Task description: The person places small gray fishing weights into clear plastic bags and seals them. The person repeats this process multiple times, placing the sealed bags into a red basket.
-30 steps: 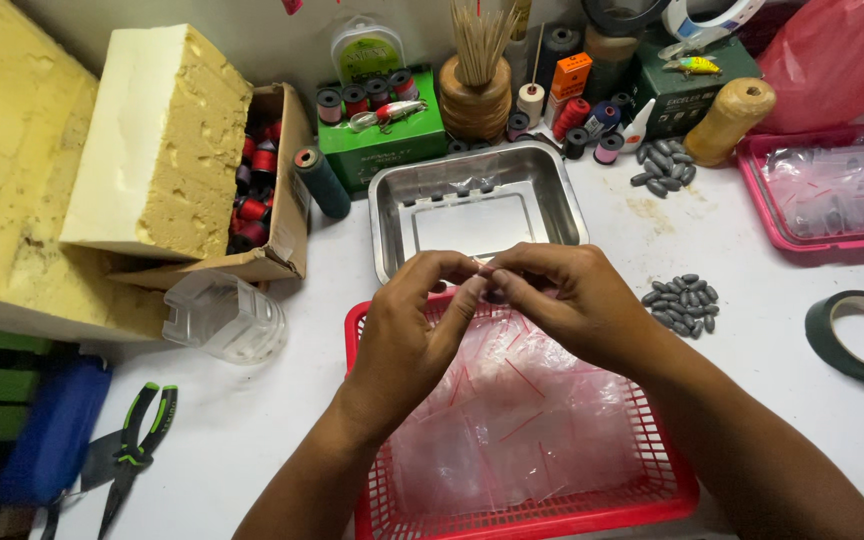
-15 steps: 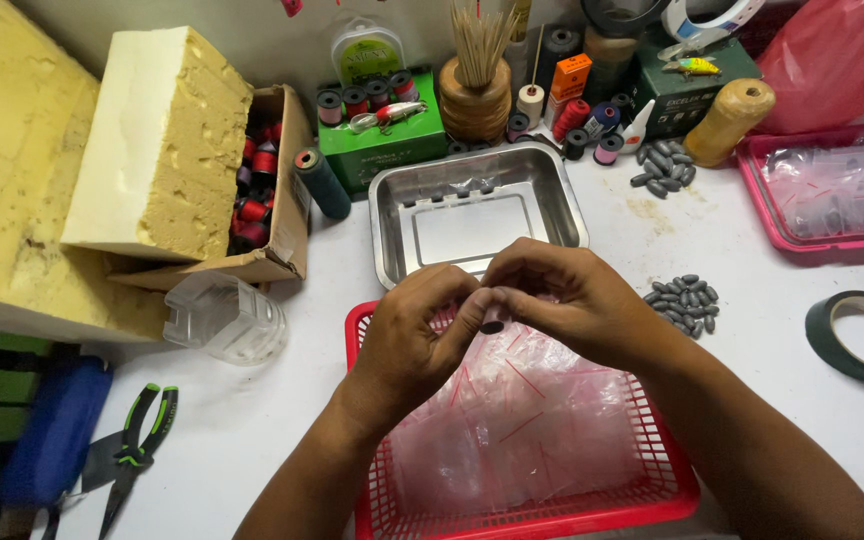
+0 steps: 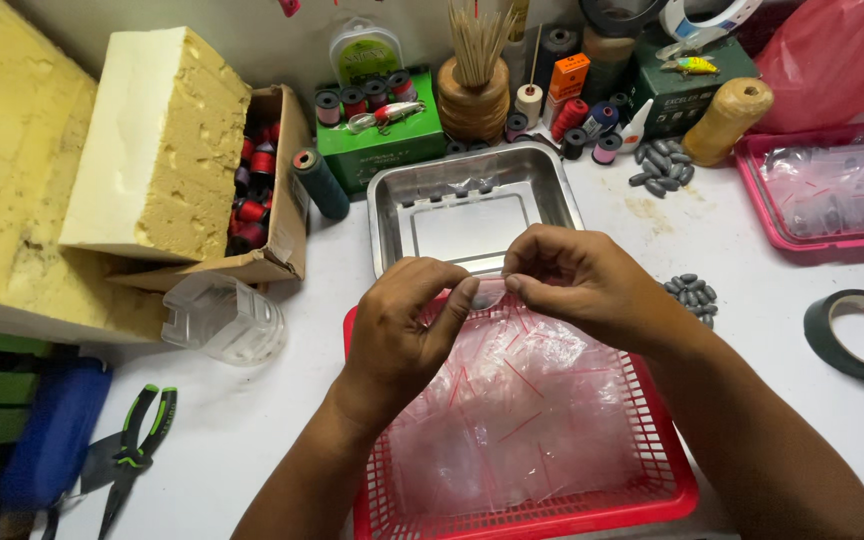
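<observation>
I see the white table (image 3: pixel 252 440) with a red basket (image 3: pixel 592 505) of clear bags (image 3: pixel 522 420) at 6 o'clock and a steel tray (image 3: pixel 467 205) at 12. My left hand (image 3: pixel 402 335) and right hand (image 3: pixel 577 285) meet over the basket's far rim, fingertips together, pinching a small clear bag (image 3: pixel 487 295) between them

head camera looks steeply down, close over table (image 3: pixel 252 440).

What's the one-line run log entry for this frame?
left hand grip: small clear plastic bag | right hand grip: same bag | position: above red plastic mesh basket
</observation>
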